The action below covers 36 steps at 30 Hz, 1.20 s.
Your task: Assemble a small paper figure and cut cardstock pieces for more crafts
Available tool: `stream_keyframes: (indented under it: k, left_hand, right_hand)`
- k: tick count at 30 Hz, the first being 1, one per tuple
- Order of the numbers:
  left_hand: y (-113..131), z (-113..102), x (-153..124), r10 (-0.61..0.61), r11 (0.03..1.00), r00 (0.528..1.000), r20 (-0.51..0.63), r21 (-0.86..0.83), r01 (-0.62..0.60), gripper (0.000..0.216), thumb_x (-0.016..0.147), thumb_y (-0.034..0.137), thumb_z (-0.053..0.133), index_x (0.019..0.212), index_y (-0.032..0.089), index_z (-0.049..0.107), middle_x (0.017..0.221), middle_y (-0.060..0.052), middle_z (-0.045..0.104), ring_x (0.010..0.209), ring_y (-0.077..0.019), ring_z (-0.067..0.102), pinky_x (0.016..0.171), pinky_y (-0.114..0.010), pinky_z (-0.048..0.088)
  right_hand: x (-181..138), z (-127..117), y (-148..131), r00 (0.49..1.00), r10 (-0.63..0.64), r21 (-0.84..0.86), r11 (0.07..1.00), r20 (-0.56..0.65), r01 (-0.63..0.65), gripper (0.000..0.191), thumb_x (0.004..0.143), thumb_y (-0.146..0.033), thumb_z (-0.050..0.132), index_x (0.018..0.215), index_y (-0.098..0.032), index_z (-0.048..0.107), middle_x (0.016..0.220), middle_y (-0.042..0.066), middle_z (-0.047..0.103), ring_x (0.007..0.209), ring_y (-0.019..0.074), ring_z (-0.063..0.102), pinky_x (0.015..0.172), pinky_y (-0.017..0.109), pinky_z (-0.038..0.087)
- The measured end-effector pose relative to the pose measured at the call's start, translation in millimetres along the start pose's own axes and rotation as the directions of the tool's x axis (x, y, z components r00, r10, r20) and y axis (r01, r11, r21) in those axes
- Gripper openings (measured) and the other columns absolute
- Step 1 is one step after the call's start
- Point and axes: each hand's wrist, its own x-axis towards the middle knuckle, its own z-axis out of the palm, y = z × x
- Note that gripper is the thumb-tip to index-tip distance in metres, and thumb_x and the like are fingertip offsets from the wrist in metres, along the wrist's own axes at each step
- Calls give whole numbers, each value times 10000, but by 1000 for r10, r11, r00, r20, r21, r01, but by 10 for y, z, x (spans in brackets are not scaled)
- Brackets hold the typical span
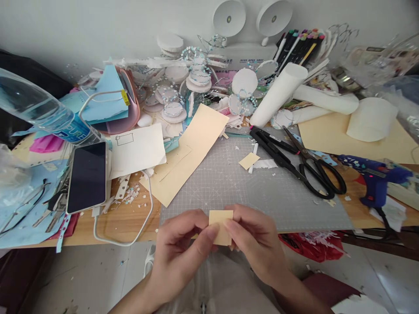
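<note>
Between my two hands, just in front of the table's near edge, is a small cream-coloured piece of card (221,218). My left hand (183,244) pinches its left side, thumb on the face toward me. On the right side, my right hand (255,240) grips it the same way, its thumb near the middle. The other fingers are curled behind the card and partly hidden. Beyond my hands a grey cutting mat (209,183) lies on the wooden table. A long strip of cream card (199,135) rests slantwise on it, and a smaller cream piece (249,161) lies farther right.
Black-handled scissors (322,170) and a black long-handled tool (278,152) lie right of centre. A blue glue gun (376,176) is at far right. To the left are a phone (88,174) with a white cable and a water bottle (49,109). White paper crafts crowd the back.
</note>
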Motion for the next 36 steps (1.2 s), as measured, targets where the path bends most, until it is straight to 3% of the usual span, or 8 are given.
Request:
stream_keyframes:
  k: [9, 16, 22, 31, 36]
  left_hand:
    - [35, -3, 71, 10, 990, 992, 122, 138, -27, 363, 993, 314, 452, 688, 164, 577, 595, 8, 515, 552, -94, 459, 515, -211, 369]
    - [33, -25, 61, 74, 961, 991, 115, 256, -101, 318, 974, 293, 474, 680, 179, 512, 603, 20, 471, 542, -94, 423, 499, -225, 332]
    - [33, -27, 62, 110, 955, 987, 119, 261, -138, 317, 980, 287, 463, 679, 190, 462, 601, 32, 436, 539, -92, 369, 492, -229, 297]
    - [49, 9, 28, 53, 968, 996, 70, 242, -68, 383, 989, 353, 444, 643, 189, 430, 583, 30, 395, 529, -97, 355, 485, -243, 278]
    - [64, 18, 31, 81, 963, 992, 92, 249, -102, 375, 992, 335, 433, 647, 189, 442, 579, 29, 398, 526, -97, 365, 478, -238, 282]
  right_hand:
    - [14, -25, 4, 999, 6, 38, 999, 32, -7, 333, 938, -328, 481, 635, -210, 412, 585, -27, 445, 510, 94, 412, 437, 216, 302]
    - [25, -58, 38, 999, -5, -34, 999, 36, 6, 328, 922, -279, 471, 619, -210, 366, 580, -44, 364, 530, 98, 330, 485, 244, 274]
    - [11, -41, 26, 999, -11, -9, 1000, 40, 12, 337, 940, -296, 464, 627, -209, 377, 585, -45, 362, 529, 99, 332, 489, 245, 268]
    - [-35, -46, 45, 997, -33, 39, 999, 71, 30, 303, 955, -272, 448, 660, -203, 449, 608, -32, 442, 551, 100, 397, 507, 242, 307]
    - [-40, -45, 45, 998, -40, 14, 999, 50, 40, 301, 941, -262, 458, 648, -205, 417, 597, -40, 397, 543, 98, 352, 487, 236, 278]
